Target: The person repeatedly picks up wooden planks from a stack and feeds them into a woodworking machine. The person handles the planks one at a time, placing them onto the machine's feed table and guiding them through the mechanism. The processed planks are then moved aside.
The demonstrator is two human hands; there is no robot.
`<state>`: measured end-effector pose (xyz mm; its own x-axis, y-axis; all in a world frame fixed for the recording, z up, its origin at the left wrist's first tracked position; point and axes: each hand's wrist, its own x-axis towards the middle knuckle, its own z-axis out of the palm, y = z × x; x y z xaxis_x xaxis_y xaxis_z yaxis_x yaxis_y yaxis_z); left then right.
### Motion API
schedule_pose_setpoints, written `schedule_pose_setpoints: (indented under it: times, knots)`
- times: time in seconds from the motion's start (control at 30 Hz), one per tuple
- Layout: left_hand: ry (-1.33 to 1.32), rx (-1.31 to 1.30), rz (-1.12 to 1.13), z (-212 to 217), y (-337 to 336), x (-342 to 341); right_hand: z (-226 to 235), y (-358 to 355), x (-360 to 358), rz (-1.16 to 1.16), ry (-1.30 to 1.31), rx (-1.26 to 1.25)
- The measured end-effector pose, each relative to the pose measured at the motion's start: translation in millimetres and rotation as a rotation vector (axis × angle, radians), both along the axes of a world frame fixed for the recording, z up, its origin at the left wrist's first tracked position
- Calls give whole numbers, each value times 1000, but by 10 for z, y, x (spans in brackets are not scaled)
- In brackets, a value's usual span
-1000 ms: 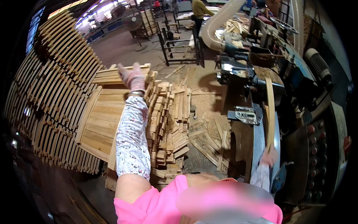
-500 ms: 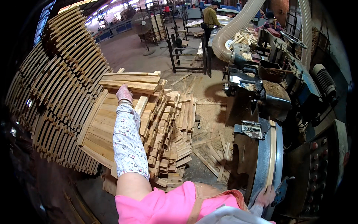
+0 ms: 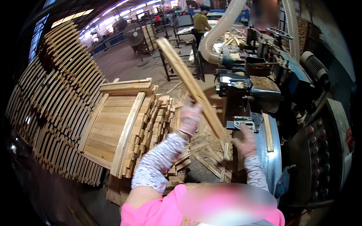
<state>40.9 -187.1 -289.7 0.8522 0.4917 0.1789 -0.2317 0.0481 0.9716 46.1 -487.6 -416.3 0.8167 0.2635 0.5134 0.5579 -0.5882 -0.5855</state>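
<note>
My left hand (image 3: 190, 117), in a pale pinkish glove, grips a flat wooden board (image 3: 188, 81) near its middle. The board is held up in the air, slanting between the wood stack and the machine. My right hand (image 3: 247, 142) is open, thumb and fingers apart, just on the near side of a metal guide bracket (image 3: 241, 123). Whether its fingertips touch the bracket, I cannot tell. Beyond that hand, a narrow wooden strip (image 3: 268, 133) lies on the curved metal bed (image 3: 272, 164), its far end running toward the machine head.
At left stands a stack of boards (image 3: 109, 126), with tall piles of curved slats (image 3: 56, 109) behind it. Offcuts (image 3: 205, 164) litter the floor. A button panel (image 3: 318, 158) is at right; a ribbed hose (image 3: 215, 37) hangs over the machine. A co-worker (image 3: 201, 22) stands farther back.
My left hand has lifted the board off the stack and carried it right. My right hand has left the strip's near end and moved farther forward. The strip has slid toward the machine head.
</note>
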Motion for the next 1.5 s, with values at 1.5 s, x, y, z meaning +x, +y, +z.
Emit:
schedule_pose_setpoints:
  times: [1.5]
  knots:
    - [579, -147, 1135, 426, 4201, 721, -1077, -1806, -2423, -942, 234, -598]
